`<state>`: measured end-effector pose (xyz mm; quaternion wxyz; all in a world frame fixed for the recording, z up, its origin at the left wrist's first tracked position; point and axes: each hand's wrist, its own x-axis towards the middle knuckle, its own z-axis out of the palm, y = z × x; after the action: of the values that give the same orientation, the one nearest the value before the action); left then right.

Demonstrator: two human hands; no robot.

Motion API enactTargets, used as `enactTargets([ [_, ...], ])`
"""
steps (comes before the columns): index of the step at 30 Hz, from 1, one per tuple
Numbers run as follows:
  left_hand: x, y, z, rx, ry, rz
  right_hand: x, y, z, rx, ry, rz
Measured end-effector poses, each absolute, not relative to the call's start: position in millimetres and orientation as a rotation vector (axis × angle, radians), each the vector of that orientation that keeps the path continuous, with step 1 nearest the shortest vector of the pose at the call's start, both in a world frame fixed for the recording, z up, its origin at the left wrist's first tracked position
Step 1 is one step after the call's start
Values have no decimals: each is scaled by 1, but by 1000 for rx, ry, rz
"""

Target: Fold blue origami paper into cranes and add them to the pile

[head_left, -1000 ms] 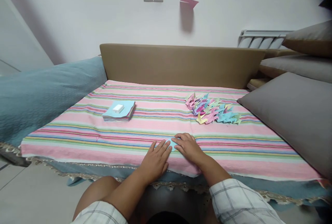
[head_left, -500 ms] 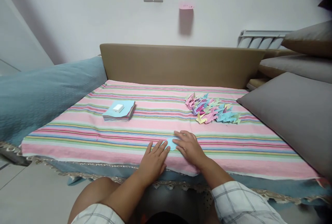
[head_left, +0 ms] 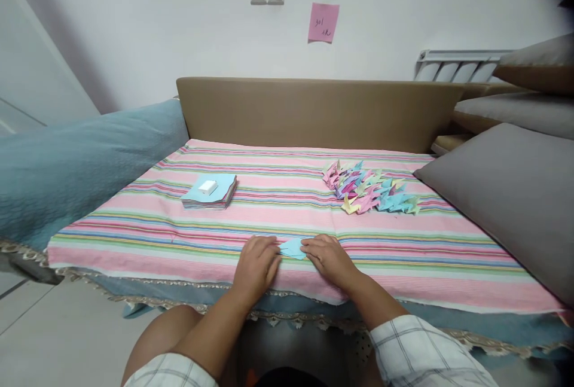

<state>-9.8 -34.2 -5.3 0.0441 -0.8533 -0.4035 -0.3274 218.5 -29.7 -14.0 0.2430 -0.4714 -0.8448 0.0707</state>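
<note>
A small light-blue folded paper lies on the striped cloth near its front edge. My left hand sits at the paper's left side with its fingers curled, the fingertips pinching the paper's left edge. My right hand rests on the paper's right side, fingers bent and pressing it down. Both wrists come from below, the right one out of a plaid sleeve.
A stack of coloured paper squares with a small white object on top lies at the left. A pile of several folded paper cranes lies at the right. Grey cushions, a blue blanket, a brown backrest and a pink wall note surround the cloth.
My left hand's fingers went from flat on the cloth to curled at the paper's edge. More of the blue paper shows between the hands. The pink wall note, fluttering before, now hangs flat.
</note>
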Motion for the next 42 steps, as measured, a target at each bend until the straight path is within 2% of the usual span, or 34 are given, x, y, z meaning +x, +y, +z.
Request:
enactTargets([
  [5, 14, -17, -14, -2809, -947, -987, 213, -27, -17, -1306, -2294, 124],
  [16, 17, -2, -10, -2957, -1109, -948, 214, -31, -11, -1283, -2259, 207],
  [26, 23, -3, -12, -2826, -1095, -819, 207, -28, -14, -1269, -2279, 37],
  [32, 19, 1, -17, -2924, -948, -919, 211, -26, -17, -1175, -2325, 91],
  [42, 18, 3, -23, -2826, -997, -998, 210, -28, -17, -1151, -2335, -27],
])
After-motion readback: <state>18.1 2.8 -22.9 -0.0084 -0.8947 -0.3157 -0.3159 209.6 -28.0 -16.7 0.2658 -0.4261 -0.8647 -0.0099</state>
